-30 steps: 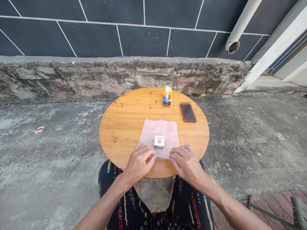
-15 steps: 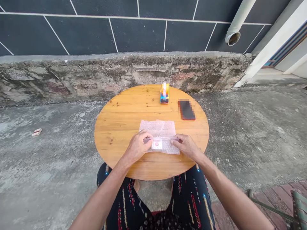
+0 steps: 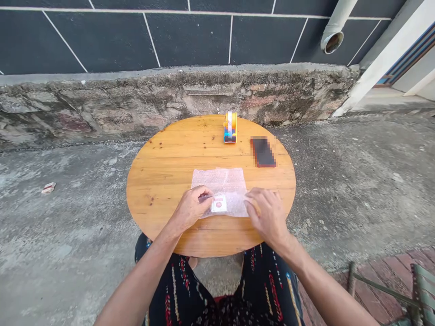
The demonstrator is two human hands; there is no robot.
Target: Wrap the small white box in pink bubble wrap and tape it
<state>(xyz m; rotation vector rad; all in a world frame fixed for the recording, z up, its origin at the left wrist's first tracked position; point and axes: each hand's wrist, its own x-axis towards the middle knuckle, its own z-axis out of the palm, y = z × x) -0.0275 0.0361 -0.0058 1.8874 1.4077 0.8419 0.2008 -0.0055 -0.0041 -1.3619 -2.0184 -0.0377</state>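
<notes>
A sheet of clear bubble wrap lies on the round wooden table, its near part folded over. Under or within that fold is a small white box with a red round mark. My left hand pinches the folded edge of the wrap just left of the box, thumb against fingers. At the right edge of the sheet, my right hand has thumb and forefinger closed on the bubble wrap, the other fingers curled; its fingertips are partly blurred.
Towards the table's far edge stands a yellow and blue tape dispenser with a roll of tape. Right of it lies a dark, pixelated flat rectangle with a red edge. A low stone wall runs behind; a green metal chair is at lower right.
My right hand has shifted from the fold to the sheet's right edge and turned, with its back now more upward. My left hand keeps its pinch beside the box. The view has tilted slightly.
</notes>
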